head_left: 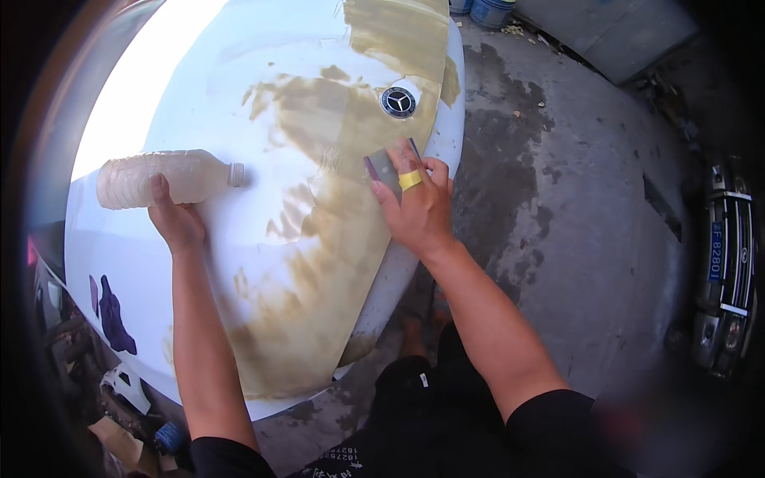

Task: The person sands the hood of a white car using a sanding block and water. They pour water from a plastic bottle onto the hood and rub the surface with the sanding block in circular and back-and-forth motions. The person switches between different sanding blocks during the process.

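Note:
My left hand [177,219] holds a cloudy plastic bottle [151,179] on its side, cap pointing right, above a white car panel [203,119]. Uneven tan-brown patches [303,334] cover much of the panel's right part. My right hand [416,207] grips a thin grey pad with purple edges [382,167] over the tan area, below a round metal star emblem [398,101]; a yellow band circles one finger. Whether the pad touches the panel I cannot tell. Dark purple scraps [115,319] lie at the panel's left.
Blue buckets [490,11] stand beyond the panel, beside a grey metal sheet [606,36]. A stained concrete floor [574,239] runs along the right, where a chrome bumper with a plate [725,271] lies. Loose white parts and cardboard [119,442] are at lower left.

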Demonstrator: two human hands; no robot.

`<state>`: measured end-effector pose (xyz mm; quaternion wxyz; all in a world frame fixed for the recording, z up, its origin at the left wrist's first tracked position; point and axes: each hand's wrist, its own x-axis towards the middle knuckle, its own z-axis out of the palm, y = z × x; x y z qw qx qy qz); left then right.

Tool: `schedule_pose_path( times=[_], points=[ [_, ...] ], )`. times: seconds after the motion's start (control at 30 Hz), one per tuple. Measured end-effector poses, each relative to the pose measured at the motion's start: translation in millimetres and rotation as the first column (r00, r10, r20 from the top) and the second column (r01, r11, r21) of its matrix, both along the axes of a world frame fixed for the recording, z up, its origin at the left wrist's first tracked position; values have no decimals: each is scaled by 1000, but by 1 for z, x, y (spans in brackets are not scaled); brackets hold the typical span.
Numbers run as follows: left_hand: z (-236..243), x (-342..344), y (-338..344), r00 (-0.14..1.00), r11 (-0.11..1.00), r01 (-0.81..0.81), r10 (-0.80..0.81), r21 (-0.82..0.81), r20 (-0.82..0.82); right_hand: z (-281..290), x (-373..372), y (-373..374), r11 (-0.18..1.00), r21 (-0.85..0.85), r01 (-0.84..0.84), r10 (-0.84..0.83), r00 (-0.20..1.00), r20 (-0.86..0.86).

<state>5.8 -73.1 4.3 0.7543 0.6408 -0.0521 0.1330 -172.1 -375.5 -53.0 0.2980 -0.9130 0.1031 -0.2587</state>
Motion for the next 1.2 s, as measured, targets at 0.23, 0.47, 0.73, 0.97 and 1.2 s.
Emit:
schedule_pose_path(
  times=[0.23, 0.47, 0.73, 0.97, 1.2],
  points=[
    [-18, -40, -3, 999, 1000, -22, 21, 20, 41, -20, -93, 64, 986, -26, -166, 165, 985, -50],
    [-11, -41, -8, 999, 999, -37, 37, 19, 7, -9, 11, -26, 998, 46, 52, -52, 999, -1],
    [-15, -38, 3, 999, 999, -37, 37, 12, 2, -26, -93, 62, 990, -2, -140, 140, 990, 6],
    [-19, -33, -2, 999, 999, 42, -42, -16, -13, -13, 19, -50, 975, 147, 167, -168, 986, -2],
    [-17, -34, 11, 1000, 1000, 25, -25, -1, -15, -26, -97, 76, 991, 48, -124, 124, 992, 12]
  ],
)
